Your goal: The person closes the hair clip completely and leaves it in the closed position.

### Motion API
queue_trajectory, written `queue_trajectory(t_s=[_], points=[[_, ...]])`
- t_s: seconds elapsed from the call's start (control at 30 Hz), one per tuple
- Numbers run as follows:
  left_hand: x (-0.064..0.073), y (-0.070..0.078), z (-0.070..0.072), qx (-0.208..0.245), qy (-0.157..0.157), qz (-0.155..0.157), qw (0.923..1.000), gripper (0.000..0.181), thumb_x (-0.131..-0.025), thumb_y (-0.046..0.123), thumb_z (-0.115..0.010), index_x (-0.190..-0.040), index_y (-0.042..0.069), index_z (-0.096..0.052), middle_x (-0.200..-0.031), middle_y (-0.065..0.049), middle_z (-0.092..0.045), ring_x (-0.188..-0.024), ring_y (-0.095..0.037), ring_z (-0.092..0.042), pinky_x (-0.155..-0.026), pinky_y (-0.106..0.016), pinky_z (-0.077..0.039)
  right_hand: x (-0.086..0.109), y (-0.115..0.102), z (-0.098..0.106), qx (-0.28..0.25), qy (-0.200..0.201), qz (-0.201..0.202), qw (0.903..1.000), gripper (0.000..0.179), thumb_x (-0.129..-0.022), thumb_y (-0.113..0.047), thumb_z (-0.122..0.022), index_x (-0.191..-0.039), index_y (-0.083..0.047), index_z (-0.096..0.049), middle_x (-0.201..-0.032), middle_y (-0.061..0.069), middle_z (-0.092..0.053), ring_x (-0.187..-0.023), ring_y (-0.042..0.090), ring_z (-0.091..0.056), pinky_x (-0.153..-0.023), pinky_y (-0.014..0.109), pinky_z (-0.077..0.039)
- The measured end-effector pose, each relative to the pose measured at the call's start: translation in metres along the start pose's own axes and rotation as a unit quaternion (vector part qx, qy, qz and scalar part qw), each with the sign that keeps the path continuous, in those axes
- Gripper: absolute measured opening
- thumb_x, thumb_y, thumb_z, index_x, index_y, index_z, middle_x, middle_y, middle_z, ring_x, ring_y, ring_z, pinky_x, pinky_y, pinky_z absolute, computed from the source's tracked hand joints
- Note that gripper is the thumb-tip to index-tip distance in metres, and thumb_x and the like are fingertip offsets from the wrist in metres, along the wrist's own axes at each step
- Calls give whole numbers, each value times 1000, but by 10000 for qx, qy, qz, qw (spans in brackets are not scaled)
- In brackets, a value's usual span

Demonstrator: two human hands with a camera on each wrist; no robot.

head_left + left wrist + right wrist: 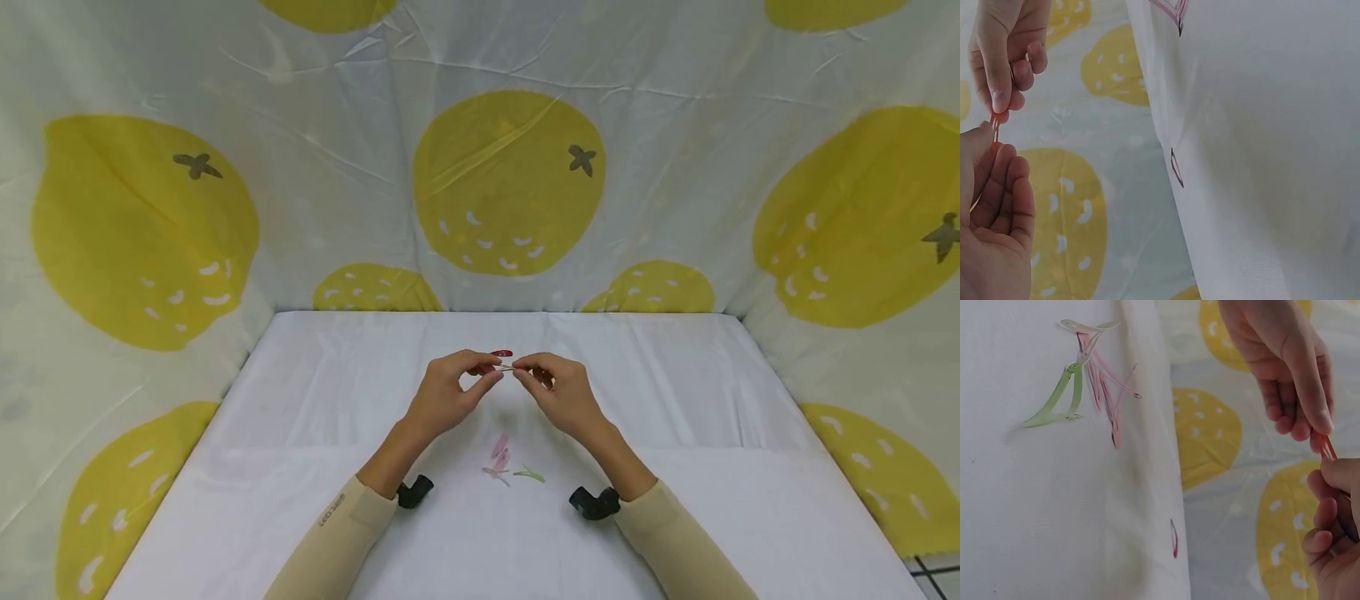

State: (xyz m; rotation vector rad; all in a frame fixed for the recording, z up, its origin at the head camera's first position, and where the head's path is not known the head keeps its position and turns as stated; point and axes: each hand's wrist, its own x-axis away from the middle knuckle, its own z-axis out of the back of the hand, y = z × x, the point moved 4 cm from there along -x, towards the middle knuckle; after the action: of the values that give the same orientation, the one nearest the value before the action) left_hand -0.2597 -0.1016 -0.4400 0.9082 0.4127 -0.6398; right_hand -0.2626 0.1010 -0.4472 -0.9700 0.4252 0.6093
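Observation:
Above the table, my left hand (446,392) and right hand (558,392) meet fingertip to fingertip. Between them they pinch a thin orange-pink snap hair clip (995,128), one end in each hand. Its two narrow strips stand slightly apart; the ends are hidden under thumbs and fingers. A red hair clip (502,353) lies on the table just beyond the fingertips. Nearer to me, below the hands, lie several pink and whitish clips (1110,403) in a loose cluster, with a green clip (1054,403) beside them, its strips spread apart.
A white cloth covers the table (337,533). Hanging fabric with yellow lemon prints (510,183) encloses the back and both sides. A black wrist camera (415,492) sits at the left cuff, another black wrist camera (595,503) at the right.

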Motion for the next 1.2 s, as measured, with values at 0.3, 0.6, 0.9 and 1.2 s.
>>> queue_trajectory(t_s=[0.3,0.6,0.9,1.2], points=[[3,0,0,-123,68,-215,9997,18,-94,24,-78,-109,14,-77,-96,5,-76,-88,-9,-70,-80,-31,-60,2,-1,3,-170,16,-95,9998,7,-93,-16,-79,-100,-16,-79,-84,-5,-74,-66,8,-53,-59,23,-46],[7,1,1,-121,-2,-271,9996,13,-93,15,-78,-106,13,-76,-95,3,-75,-87,-10,-70,-79,-29,-60,4,-4,2,-387,-252,-141,9988,9,-96,-16,-75,-103,-15,-80,-88,-4,-75,-67,9,-56,-61,22,-48],[8,3,2,-131,-35,-349,9993,11,-94,15,-76,-105,13,-76,-94,3,-75,-86,-10,-70,-78,-31,-61,6,-3,1,-475,-194,-24,9987,9,-94,-15,-76,-102,-13,-80,-88,-3,-76,-67,10,-57,-60,27,-50],[7,2,1,-70,34,-554,9984,10,-93,13,-77,-103,12,-76,-92,4,-75,-82,-8,-68,-74,-31,-60,3,-3,3,-414,-146,89,9990,6,-93,-16,-78,-98,-17,-80,-88,-6,-76,-69,9,-60,-62,27,-52]])
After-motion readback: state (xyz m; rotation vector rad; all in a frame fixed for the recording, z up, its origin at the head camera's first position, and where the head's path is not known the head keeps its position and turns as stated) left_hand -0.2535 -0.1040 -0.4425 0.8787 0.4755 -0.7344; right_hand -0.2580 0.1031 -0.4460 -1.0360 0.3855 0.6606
